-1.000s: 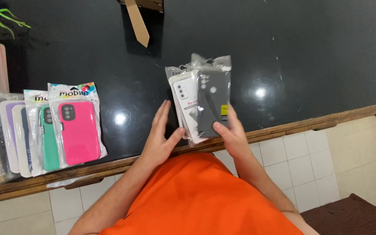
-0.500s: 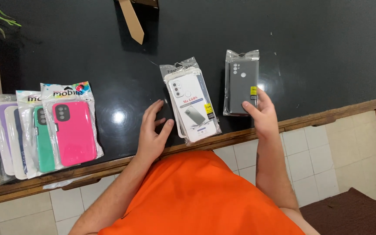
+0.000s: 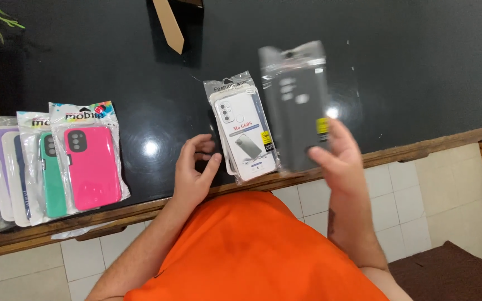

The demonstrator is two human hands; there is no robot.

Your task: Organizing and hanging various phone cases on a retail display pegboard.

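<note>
One hand, right hand (image 3: 338, 159), lifts blurred, seemingly grey packaged case (image 3: 297, 103).

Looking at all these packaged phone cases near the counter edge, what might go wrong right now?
The right hand grips the dark packaged case only by its lower end, and it looks blurred, so the slick wrapper might slip. The small stack of clear-packed cases lies close to the counter's wooden edge; a nudge from the left hand beside it could tip it off.
</note>
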